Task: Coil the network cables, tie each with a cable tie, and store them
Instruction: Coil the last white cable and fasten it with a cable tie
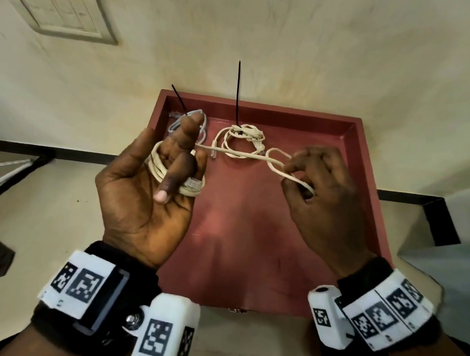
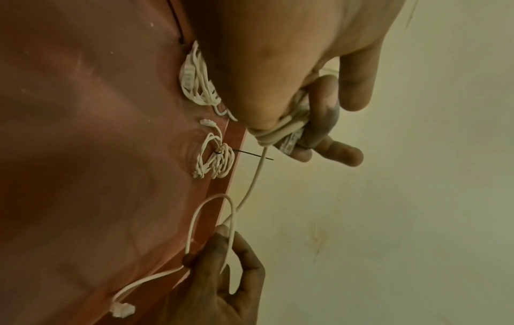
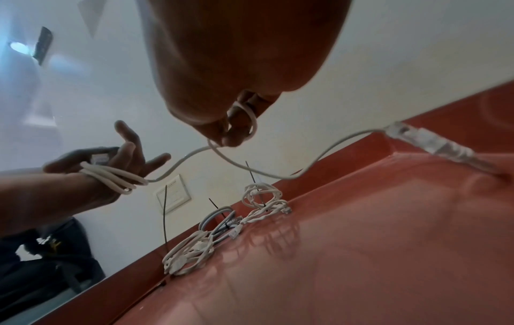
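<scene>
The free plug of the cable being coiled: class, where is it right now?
In the right wrist view the free plug dangles at upper right above the red tray, past the right hand, which pinches the cable.

Left hand [image 1: 143, 189] raised palm-up, index finger and thumb extended, remaining fingers curling, thumb pressing white cable [image 1: 174, 172] turns wrapped around them. Right hand [image 1: 323, 190] held level alongside, back facing up, fingertips [image 1: 290, 167] pinching a loop of the same cable. Both wrists wearing dark bands carrying white marker blocks. Forearms angling inward.
</scene>
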